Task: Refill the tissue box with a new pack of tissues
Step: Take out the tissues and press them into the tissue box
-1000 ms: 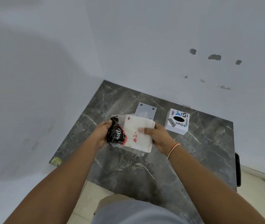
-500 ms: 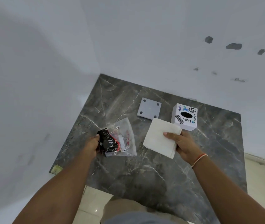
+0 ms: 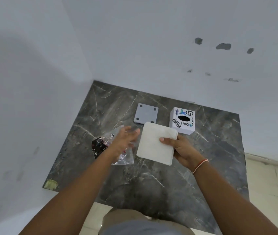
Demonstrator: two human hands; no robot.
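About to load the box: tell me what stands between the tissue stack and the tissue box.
Nothing visible does. The right hand holds the tissue stack just in front of the tissue box, with bare table between. The grey base plate lies off to the left.

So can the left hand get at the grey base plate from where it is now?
Probably yes. The left hand is open and empty above the plastic wrapper, and the grey base plate lies just beyond it with bare table between. The tissue stack sits to its right.

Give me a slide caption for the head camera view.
Right hand holds tissues near box; open left hand over wrapper.
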